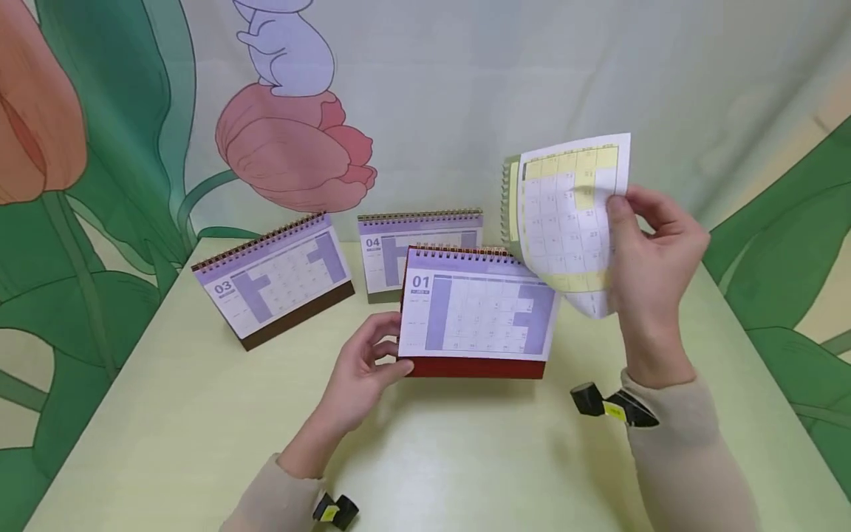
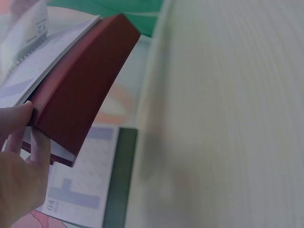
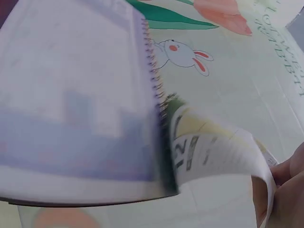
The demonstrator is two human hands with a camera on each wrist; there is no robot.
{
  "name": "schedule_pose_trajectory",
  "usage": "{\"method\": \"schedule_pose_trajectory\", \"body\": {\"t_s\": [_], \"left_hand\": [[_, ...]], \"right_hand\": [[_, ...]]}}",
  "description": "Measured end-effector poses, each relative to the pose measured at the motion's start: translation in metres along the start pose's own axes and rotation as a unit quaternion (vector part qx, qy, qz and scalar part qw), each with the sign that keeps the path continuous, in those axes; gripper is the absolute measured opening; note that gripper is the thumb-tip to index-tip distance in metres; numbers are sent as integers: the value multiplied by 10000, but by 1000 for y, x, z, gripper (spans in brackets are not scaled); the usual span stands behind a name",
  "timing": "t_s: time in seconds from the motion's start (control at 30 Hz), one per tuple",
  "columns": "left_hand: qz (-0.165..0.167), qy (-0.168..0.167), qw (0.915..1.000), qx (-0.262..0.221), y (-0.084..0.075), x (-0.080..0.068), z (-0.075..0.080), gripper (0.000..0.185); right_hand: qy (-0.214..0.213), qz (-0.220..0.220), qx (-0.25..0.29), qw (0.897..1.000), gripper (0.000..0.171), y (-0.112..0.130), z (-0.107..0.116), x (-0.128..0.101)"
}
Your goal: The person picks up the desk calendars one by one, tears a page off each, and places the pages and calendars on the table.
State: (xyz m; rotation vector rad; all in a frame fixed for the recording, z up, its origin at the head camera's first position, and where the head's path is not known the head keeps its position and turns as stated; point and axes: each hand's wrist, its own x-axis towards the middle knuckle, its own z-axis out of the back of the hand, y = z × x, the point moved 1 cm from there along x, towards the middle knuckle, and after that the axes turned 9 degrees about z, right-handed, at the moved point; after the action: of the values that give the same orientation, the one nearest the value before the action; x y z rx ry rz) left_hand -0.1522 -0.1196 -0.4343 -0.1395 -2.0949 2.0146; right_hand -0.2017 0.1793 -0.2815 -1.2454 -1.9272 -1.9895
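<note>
So the counter point(image 1: 199, 443) is a pale yellow-green top with a faint wood grain, pushed up against a backdrop printed with tulips and a rabbit. Three desk calendars stand on it. The red-based one showing 01 point(image 1: 475, 314) sits nearest, roughly mid-counter, with purple blocks on its page. Just behind it is the green-based one showing 04 point(image 1: 399, 251), partly hidden by the 01. Off to the left, well apart from those two and angled a bit, is the brown-based one showing 03 point(image 1: 275, 281). All three stand upright like little tents, spiral bindings on top.
</note>
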Motion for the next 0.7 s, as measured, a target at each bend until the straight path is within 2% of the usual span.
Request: {"method": "schedule_pose_trajectory", "body": {"t_s": [0.13, 0.37, 0.53, 0.7], "left_hand": [[-18, -17, 9999, 121, -8, -6, 2, 62], [167, 120, 9998, 54, -5, -11, 3, 62], [245, 111, 9995, -178, -3, -11, 4, 61], [327, 144, 9984, -438, -3, -11, 4, 62]], "right_hand": [[-15, -104, 143, 9998, 10, -3, -3, 10], [-695, -663, 641, 9933, 7, -23, 1, 21], [-1331, -1029, 972, 9809, 9, -40, 11, 33], [-1894, -1133, 1193, 9680, 7, -52, 24, 46]]}}
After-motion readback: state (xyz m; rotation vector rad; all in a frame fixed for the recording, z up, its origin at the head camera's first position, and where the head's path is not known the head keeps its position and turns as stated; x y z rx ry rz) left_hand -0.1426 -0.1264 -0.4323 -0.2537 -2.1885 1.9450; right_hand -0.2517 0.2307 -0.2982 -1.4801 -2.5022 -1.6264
